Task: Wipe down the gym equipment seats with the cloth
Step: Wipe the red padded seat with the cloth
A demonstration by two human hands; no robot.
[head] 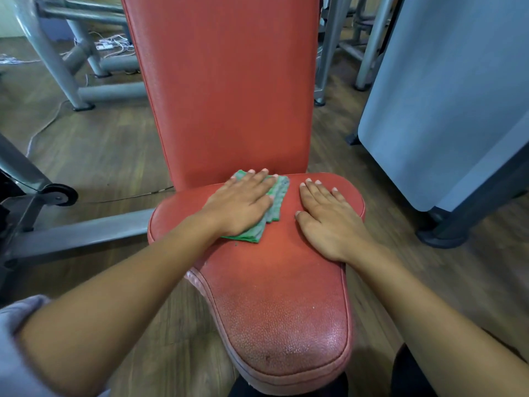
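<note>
Wiping step: left hand (243, 204), fingers flat, presses folded green cloth (274, 202) at back edge of red padded vinyl seat (286, 296); right hand (329, 216) flat, empty, bracing. Next: sweep toward front edge.

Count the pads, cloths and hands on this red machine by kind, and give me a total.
Red vinyl pads: 2, the seat pad and the upright backrest pad
Green striped cloth: 1
Hands: 2, the left hand flat on the cloth, the right hand flat on the seat pad
Total: 5
</note>
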